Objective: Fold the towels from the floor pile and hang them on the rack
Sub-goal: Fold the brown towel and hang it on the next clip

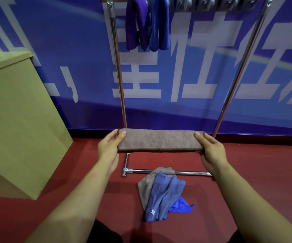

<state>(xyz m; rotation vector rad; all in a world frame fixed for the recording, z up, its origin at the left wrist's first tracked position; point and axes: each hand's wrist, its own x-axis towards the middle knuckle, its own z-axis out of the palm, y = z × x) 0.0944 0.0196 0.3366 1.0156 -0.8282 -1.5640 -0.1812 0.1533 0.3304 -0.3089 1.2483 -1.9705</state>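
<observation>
Towel folded, long axis level | left hand, right hand pinch its ends | rack bar well above, beyond.

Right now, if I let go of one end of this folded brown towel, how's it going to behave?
The brown towel would probably flop down and unfold: it is soft cloth, held flat only because the left hand and right hand grip its two ends. It looks light, sagging hardly at all between them. Its nap seems grippy, so slipping is unlikely.
</observation>
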